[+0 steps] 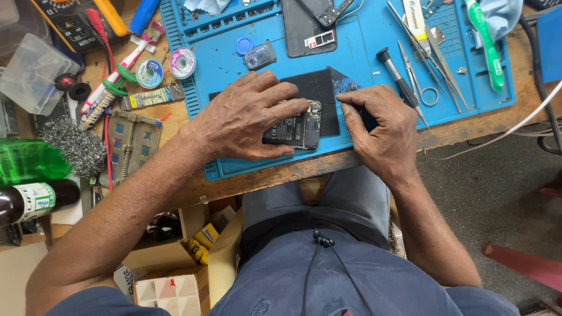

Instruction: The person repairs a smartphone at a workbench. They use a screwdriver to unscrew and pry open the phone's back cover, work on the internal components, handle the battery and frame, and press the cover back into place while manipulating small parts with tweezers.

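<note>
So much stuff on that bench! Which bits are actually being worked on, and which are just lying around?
In use:
left hand pressing down the opened black phone
right hand pinched beside the phone
blue rubber work mat

Lying about:
steel scissors
black-handled screwdriver
green toothbrush
grey steel wool
green plastic bottle

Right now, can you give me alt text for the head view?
The left hand presses an opened phone flat on a blue mat while the right hand, closed on a tool too hidden to identify, works at the phone's edge. A screwdriver and scissors lie beside them.
</note>
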The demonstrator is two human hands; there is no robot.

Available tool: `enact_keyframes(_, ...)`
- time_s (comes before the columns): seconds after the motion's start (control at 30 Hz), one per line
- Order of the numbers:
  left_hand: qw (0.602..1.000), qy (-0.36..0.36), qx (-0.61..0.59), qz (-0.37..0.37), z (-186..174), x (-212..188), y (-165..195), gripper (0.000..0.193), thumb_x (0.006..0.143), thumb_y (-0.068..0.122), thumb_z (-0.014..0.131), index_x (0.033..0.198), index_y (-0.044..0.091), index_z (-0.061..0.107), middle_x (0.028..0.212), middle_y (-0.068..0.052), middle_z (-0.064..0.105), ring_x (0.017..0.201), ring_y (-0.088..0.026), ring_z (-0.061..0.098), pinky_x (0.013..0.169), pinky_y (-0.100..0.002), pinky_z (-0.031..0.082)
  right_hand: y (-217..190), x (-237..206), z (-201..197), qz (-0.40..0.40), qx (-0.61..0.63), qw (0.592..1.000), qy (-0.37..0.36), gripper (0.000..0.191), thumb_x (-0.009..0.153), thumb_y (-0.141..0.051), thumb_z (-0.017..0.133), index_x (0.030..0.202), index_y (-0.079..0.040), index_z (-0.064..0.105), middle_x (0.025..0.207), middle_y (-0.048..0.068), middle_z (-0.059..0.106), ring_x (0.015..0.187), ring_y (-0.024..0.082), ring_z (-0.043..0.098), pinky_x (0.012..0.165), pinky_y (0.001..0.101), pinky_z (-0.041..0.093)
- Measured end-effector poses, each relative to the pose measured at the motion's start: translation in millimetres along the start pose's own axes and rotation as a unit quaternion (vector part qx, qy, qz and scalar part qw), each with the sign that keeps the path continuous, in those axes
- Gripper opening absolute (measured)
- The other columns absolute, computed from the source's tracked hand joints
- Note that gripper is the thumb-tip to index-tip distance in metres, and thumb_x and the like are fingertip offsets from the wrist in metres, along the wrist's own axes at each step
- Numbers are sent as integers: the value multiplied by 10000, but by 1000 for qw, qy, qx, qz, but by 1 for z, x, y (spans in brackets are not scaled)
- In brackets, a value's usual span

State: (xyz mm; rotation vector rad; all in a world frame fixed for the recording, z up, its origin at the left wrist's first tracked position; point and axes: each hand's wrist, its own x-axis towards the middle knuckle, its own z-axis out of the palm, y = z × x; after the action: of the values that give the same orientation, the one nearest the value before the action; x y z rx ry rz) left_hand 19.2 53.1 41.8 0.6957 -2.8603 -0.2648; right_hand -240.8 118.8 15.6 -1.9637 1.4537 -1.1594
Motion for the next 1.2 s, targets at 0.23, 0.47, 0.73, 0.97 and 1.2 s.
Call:
enact_keyframes(0.23, 1000, -8, 23, 19, -2, 2, 0, 698, 785, 542, 824, 1346, 189, 606, 1224, -79, 563, 1084, -295, 546, 936, -453, 518, -1, 0, -1, -5, 2, 1000, 1, 117, 1009, -23, 740, 1125, -40, 747, 1057, 101, 745, 980, 220, 717, 831, 335, 558)
enact_keyframes(0.47, 1000, -16, 15, 15, -5, 3, 1, 763, 778, 528, 825, 1400, 157, 585, 1243, -88, 569, 1105, -299, 546, 950, -455, 508, 0, 1, -1, -4, 2, 1000, 0, 123, 1004, -19, 739, 1126, -38, 748, 1061, 104, 744, 981, 222, 720, 838, 335, 556)
enact_keyframes(0.73, 998, 32, -39, -44, -10, -3, 14, 820, 762, 503, 841, 1340, -6, 559, 1210, -123, 610, 1102, -300, 561, 1000, -444, 495, 16, -21, -9, 0, 125, 984, 130, 100, 1132, 66, 681, 1191, -12, 698, 1109, 99, 711, 968, 138, 677, 853, 263, 559)
enact_keyframes(0.97, 984, 61, -27, -162, -9, 9, 39, 869, 734, 545, 865, 1290, -55, 571, 1118, -184, 617, 1028, -338, 568, 913, -457, 492, 37, -17, -74, 26, 74, 980, 183, 124, 1152, 92, 669, 1253, 27, 700, 1108, 87, 730, 983, 113, 693, 914, 248, 576)
enact_keyframes(1.2, 950, 249, -92, -165, -35, 7, 12, 197, 1007, 243, 779, 1024, 70, 687, 993, -61, 704, 953, -239, 680, 830, -406, 543, 34, 4, -117, 40, -150, 984, 90, 239, 983, 12, 702, 1215, -21, 747, 1093, 128, 750, 920, 184, 723, 806, 302, 570)
